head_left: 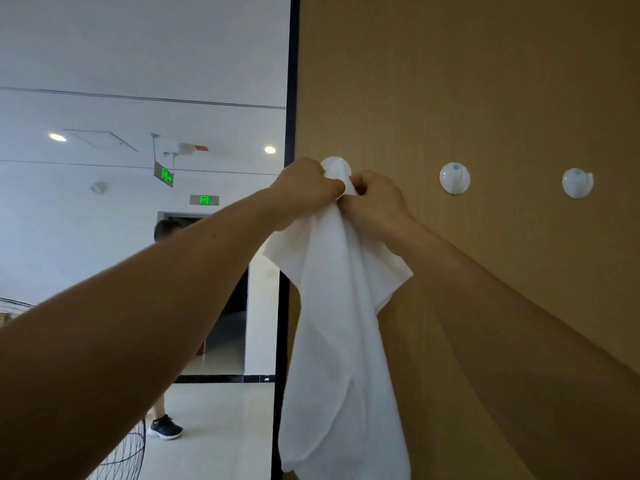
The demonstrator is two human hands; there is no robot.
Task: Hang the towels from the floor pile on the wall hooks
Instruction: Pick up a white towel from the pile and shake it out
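Both hands are pinched on the top of a white towel [341, 306], the left hand [306, 188] and right hand [375, 199] bunching it right at the leftmost hook [335, 168]; whether it has caught there, I cannot tell. Right of that hook, the middle hook [454, 178] and far hook [577, 182] stand bare, so most hanging seems left. No containers show; the floor pile is out of sight.

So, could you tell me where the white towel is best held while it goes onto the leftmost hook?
Hold the towel at its bunched top edge, as both hands do now: left hand from the left, right hand from the right, level with the hook. The rest hangs slack below, so only the gathered top gives a firm grip.
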